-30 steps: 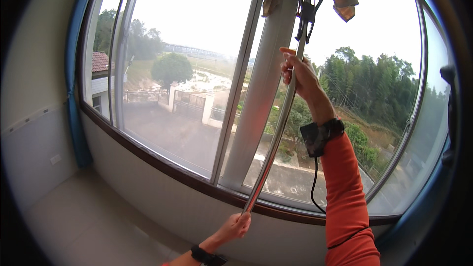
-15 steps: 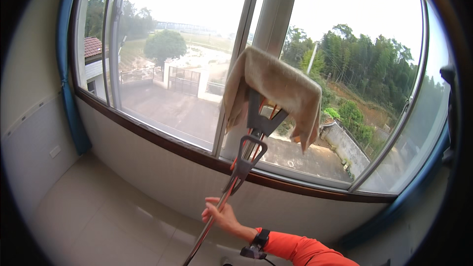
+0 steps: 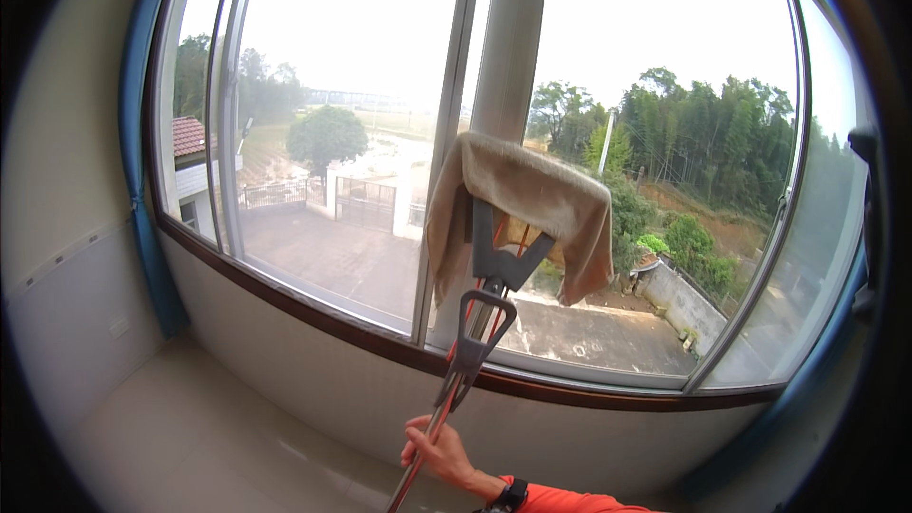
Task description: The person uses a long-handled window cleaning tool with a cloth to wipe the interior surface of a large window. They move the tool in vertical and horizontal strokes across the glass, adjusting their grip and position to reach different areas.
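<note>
A mop's metal pole (image 3: 411,469) with red rods slants up from the lower edge. My right hand (image 3: 440,452) closes around it low down, a black band (image 3: 513,493) on its wrist below an orange sleeve. Higher on the pole sit a dark grey loop handle (image 3: 472,353) and a forked grey bracket (image 3: 504,262). Draped over the mop head is a beige-brown cloth (image 3: 538,176), its ends hanging down on both sides. The cloth is raised in front of the window post; whether it touches cannot be told. My left hand is out of view.
A wide sliding window (image 3: 350,47) spans ahead, split by a thick grey post (image 3: 513,47). Its brown sill (image 3: 351,333) runs beneath. Blue curtains (image 3: 145,180) hang at both sides. Pale floor tiles (image 3: 209,427) lie below left. Outside are a yard, a gate and trees.
The view has tilted up a little, so the mop, my right hand and the sill appear lower. The fingers of my right hand look more curled around the pole than before.
</note>
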Demonstrator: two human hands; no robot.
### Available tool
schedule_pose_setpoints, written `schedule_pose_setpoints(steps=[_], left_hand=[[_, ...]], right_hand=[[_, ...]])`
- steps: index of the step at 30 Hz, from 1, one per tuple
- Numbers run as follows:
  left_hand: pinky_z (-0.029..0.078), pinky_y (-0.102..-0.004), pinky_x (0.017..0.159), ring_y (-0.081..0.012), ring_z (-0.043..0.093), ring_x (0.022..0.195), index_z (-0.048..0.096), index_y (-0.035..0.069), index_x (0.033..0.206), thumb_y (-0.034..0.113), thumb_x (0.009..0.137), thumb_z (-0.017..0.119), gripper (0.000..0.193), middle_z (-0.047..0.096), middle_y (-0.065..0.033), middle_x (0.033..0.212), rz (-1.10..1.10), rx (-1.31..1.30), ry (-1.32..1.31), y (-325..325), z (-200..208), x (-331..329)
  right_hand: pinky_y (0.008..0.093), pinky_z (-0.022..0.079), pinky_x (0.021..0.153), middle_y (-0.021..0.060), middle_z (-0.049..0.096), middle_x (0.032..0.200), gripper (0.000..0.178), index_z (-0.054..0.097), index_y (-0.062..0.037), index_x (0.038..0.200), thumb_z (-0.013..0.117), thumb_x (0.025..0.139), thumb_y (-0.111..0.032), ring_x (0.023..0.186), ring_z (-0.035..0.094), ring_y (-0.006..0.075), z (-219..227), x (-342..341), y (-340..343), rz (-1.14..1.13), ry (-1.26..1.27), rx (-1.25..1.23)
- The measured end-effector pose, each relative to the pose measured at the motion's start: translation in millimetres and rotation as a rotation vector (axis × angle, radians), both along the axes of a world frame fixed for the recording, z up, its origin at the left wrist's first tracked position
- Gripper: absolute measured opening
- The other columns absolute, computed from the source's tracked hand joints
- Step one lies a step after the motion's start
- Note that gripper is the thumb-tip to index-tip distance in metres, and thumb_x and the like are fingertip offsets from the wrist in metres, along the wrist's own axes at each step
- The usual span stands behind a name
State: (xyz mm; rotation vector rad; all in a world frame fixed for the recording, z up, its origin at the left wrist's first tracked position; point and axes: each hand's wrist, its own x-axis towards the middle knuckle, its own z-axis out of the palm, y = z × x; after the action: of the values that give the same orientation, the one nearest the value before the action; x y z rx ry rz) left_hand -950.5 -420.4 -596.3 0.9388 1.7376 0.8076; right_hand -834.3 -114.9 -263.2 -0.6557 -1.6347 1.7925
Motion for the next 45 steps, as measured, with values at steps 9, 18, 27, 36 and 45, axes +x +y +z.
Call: schedule_pose_setpoints(steps=[9, 18, 27, 36, 45], left_hand=[[0.034, -0.0220, 0.040, -0.0070, 0.042, 0.043, 0.057, 0.010, 0.092, 0.062, 0.092, 0.046, 0.053, 0.043, 0.0043, 0.051, -0.018, 0.576, -0.793, 230, 244, 23], [0.024, -0.0256, 0.036, -0.0094, 0.025, 0.037, 0.040, 0.013, 0.072, 0.079, 0.086, 0.031, 0.068, 0.027, 0.0036, 0.048, -0.160, 0.655, -0.509, 356, 593, 13], [0.019, -0.0257, 0.036, -0.0089, 0.019, 0.036, 0.038, 0.014, 0.073, 0.082, 0.083, 0.031, 0.068, 0.024, 0.0042, 0.048, -0.191, 0.741, -0.492, 406, 660, 16], [0.027, -0.0235, 0.040, -0.0074, 0.031, 0.041, 0.042, 0.009, 0.074, 0.081, 0.083, 0.033, 0.073, 0.033, 0.0030, 0.050, -0.348, 0.669, -0.656, 401, 413, 41], [0.031, -0.0236, 0.041, -0.0089, 0.038, 0.042, 0.043, 0.013, 0.061, 0.072, 0.090, 0.035, 0.067, 0.039, 0.0034, 0.050, -0.076, 0.703, -0.607, 311, 224, 81]], right_hand=[[0.0251, 0.049, 0.041, 0.0086, 0.060, 0.063, 0.073, 0.025, 0.0041, 0.141, 0.057, 0.094, -0.041, 0.049, 0.060, 0.0150, 283, -15, 147, -0.343, 0.388, 0.718], [0.0337, 0.060, 0.061, 0.0197, 0.066, 0.097, 0.081, 0.007, -0.0028, 0.150, 0.055, 0.096, -0.040, 0.078, 0.068, 0.0230, 411, -25, 164, -0.345, 0.373, 0.992], [0.0304, 0.055, 0.058, 0.0145, 0.068, 0.079, 0.062, 0.041, 0.0082, 0.128, 0.061, 0.092, -0.038, 0.067, 0.069, 0.0207, 465, -12, 201, -0.491, 0.189, 1.173], [0.0340, 0.060, 0.065, 0.0175, 0.065, 0.095, 0.055, 0.045, -0.0002, 0.119, 0.053, 0.094, -0.049, 0.082, 0.068, 0.0233, 426, 12, 226, -0.342, 0.247, 0.869], [0.0331, 0.059, 0.066, 0.0163, 0.066, 0.090, 0.085, 0.016, 0.0032, 0.148, 0.052, 0.094, -0.051, 0.078, 0.068, 0.0203, 294, 32, 226, -0.077, 0.090, 0.767]])
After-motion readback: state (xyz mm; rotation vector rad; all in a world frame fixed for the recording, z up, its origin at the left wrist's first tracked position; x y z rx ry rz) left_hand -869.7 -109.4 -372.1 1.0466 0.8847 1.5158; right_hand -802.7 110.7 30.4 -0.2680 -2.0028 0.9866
